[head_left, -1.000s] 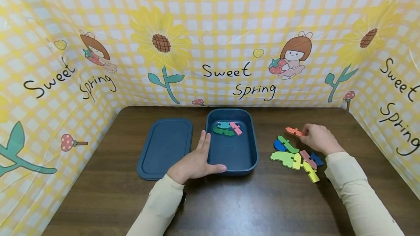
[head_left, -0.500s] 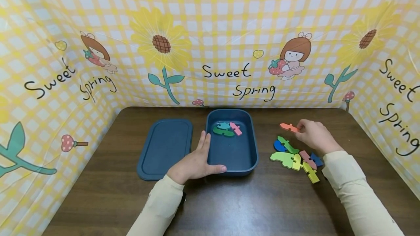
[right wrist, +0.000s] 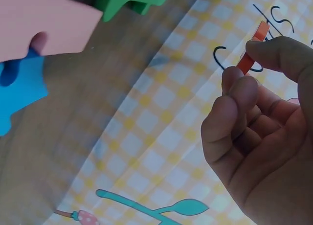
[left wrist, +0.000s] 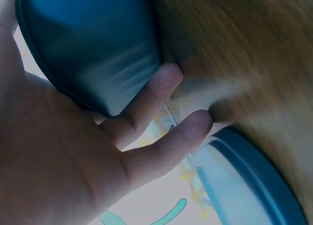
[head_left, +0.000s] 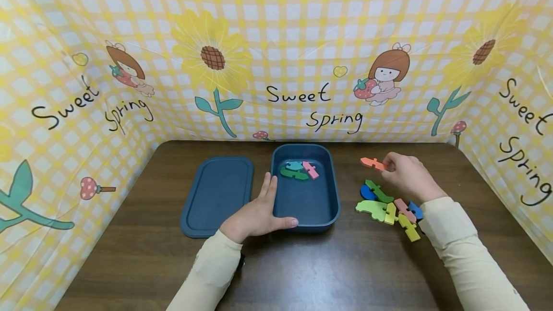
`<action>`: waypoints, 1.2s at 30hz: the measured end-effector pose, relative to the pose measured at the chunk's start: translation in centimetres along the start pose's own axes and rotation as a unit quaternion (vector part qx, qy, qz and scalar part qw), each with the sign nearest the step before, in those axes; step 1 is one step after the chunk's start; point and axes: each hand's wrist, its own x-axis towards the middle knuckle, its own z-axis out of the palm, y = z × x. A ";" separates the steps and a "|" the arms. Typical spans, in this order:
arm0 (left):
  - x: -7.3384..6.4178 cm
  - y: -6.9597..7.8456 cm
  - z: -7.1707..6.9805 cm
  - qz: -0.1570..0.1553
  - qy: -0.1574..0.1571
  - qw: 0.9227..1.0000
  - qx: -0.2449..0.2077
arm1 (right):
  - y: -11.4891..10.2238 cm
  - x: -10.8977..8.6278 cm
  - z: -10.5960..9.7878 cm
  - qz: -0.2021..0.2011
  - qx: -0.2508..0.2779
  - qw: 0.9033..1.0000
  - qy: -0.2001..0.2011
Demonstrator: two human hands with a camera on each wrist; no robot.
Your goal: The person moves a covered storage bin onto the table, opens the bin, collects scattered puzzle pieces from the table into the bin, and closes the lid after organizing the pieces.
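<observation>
My right hand (head_left: 406, 173) pinches an orange puzzle piece (head_left: 372, 162) by one end between thumb and fingertips, above the table right of the dark blue box. In the right wrist view the orange piece (right wrist: 253, 47) shows edge-on. My left hand (head_left: 258, 212) rests at the near left corner of the open box (head_left: 336, 191), its fingers straight along the left wall and the thumb over the front rim. In the left wrist view two fingers stretch beside the box wall (left wrist: 105, 54). Inside the box lie a green piece (head_left: 294, 173), a teal piece (head_left: 295, 164) and a pink piece (head_left: 311, 170).
A loose pile of puzzle pieces lies right of the box, among them a light green piece (head_left: 370, 209), a blue piece (head_left: 367, 192) and a yellow piece (head_left: 409, 228). The box's flat lid (head_left: 219, 196) lies on the left. A checked cloth (head_left: 285, 52) stands behind the table.
My right hand has moved left and slightly away from me with the orange puzzle piece, toward the box. My left hand, the box and the lid have stayed in place.
</observation>
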 end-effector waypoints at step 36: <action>0.1 -0.1 0.0 0.002 0.004 1.000 0.009 | -6.3 1.6 0.3 -0.073 -0.013 0.997 0.026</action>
